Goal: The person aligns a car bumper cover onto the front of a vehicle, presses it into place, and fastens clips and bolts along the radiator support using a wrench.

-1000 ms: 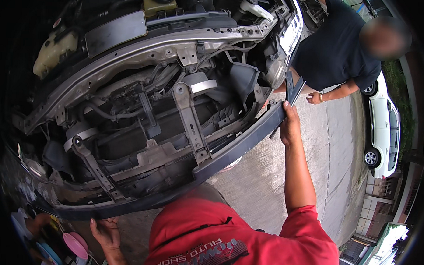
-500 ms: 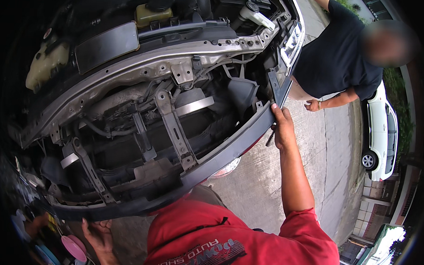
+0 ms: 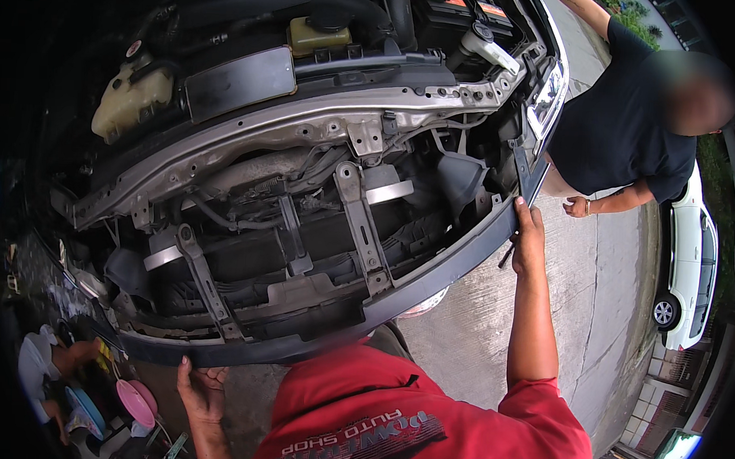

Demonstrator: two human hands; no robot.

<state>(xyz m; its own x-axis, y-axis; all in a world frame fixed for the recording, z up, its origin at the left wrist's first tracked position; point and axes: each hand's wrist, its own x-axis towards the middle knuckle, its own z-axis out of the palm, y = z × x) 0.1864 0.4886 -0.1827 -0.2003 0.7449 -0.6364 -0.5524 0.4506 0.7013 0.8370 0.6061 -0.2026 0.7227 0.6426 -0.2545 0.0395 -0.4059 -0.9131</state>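
Observation:
A dark grey front bumper cover (image 3: 439,279) runs along the open front of a car. My right hand (image 3: 529,239) grips its right end, thumb on top and fingers underneath. A short dark rod-like tool (image 3: 506,256) sticks out beside that hand; its kind is hard to make out. At the bumper's left part, my left hand (image 3: 204,392) has its thumb against the edge and its fingers bent below. Behind the bumper show the silver upper crossmember (image 3: 322,135), metal brackets (image 3: 360,221) and a disc-shaped horn (image 3: 389,191).
A person in a dark shirt (image 3: 622,117) stands by the right headlight (image 3: 548,98). A white car (image 3: 692,265) is parked beyond on the concrete (image 3: 575,318). Pink basin (image 3: 137,402), blue basin (image 3: 86,410) and another person (image 3: 43,368) are at lower left.
The view has shifted, so the car sits further right and slightly lower. My left thumb has come up against the bumper's edge; my right hand keeps its grip.

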